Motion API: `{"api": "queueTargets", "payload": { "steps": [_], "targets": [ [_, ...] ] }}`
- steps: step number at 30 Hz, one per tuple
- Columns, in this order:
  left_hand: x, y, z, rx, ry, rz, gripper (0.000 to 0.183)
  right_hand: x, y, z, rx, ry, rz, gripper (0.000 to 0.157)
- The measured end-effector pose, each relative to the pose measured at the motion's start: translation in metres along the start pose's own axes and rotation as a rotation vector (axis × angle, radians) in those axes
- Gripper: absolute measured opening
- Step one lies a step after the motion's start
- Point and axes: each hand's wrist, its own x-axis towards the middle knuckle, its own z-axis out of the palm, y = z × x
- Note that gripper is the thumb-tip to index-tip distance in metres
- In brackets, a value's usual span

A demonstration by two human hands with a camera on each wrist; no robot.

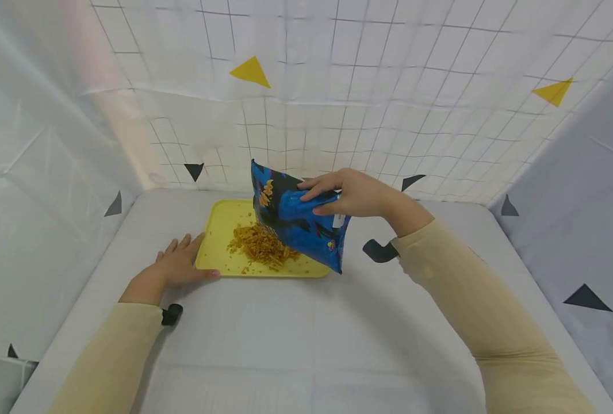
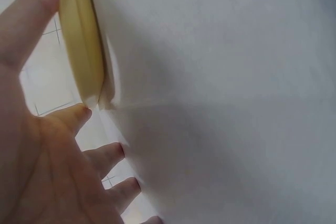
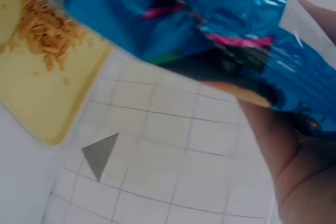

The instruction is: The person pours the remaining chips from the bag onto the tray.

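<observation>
Basically, nearest are the two light yellow sleeves: left sleeve (image 1: 104, 356) over the desk (image 1: 244, 339) by its near left corner, right sleeve (image 1: 467, 293) reaching in from the near right. Black wrist mount (image 1: 172, 314) at the left cuff, another black wrist mount (image 1: 380, 251) at the right one.

Next, left hand (image 1: 177, 267): fingers spread, gripping nothing, resting at the left end of a yellow tray (image 1: 215, 230). Thumb lies along the tray's near edge, other fingers toward its left side; left wrist view shows contact with the rim.

Tray sits near the desk's far edge, left of its middle. On it, a loose heap of orange-brown chips (image 1: 261, 246), some crumbs scattered round. Heap is just right of the left hand, well below the right.

Over the tray's right part: blue and black snack bag (image 1: 296, 221), tilted, lower side just above the heap, hiding the far right corner. Right hand (image 1: 355, 192) grips the bag's upper right part, between both sides. Bag is well apart from the left hand.

Behind the desk's far edge, white gridded sheet (image 1: 306, 80) with yellow triangles (image 1: 251, 72) and dark triangles (image 1: 195, 171).
</observation>
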Motion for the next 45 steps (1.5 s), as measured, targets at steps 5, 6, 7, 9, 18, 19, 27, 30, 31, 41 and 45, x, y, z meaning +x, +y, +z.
{"api": "queueTargets", "payload": {
  "steps": [5,6,7,9,18,19,27,30,31,41,45],
  "targets": [
    [0.000,0.000,0.001,0.002,0.001,-0.003,0.121,-0.002,0.002,0.000,0.002,0.007,-0.002,0.029],
    [0.000,0.000,0.001,0.002,0.002,-0.002,0.121,-0.003,0.002,0.000,0.000,0.006,-0.001,0.029],
    [0.000,0.000,0.000,0.004,0.002,0.000,0.121,-0.003,0.003,-0.001,0.001,0.009,-0.001,0.028],
    [-0.001,0.001,0.000,0.004,0.001,0.000,0.120,-0.004,0.004,-0.002,0.003,0.017,-0.010,0.029],
    [-0.001,0.002,-0.001,0.003,0.002,0.006,0.120,-0.009,0.002,-0.009,0.016,0.024,-0.006,0.029],
    [-0.001,0.002,-0.002,0.003,0.002,0.008,0.120,-0.010,0.002,-0.010,0.018,0.026,-0.003,0.029],
    [-0.001,0.002,-0.002,0.000,-0.001,0.004,0.120,-0.011,0.003,-0.010,-0.007,0.009,0.022,0.029],
    [-0.001,0.002,-0.001,-0.003,-0.001,0.004,0.120,-0.012,0.004,-0.010,0.000,0.009,0.023,0.029],
    [-0.001,0.001,-0.001,-0.004,-0.001,0.005,0.120,-0.012,0.005,-0.010,0.002,0.014,0.022,0.029],
    [-0.001,0.001,-0.001,0.003,0.001,0.002,0.121,-0.016,0.006,-0.017,-0.019,0.007,0.047,0.029],
    [-0.001,0.002,-0.001,0.001,0.002,0.001,0.121,-0.017,0.008,-0.018,-0.018,0.006,0.047,0.029]
  ]
}}
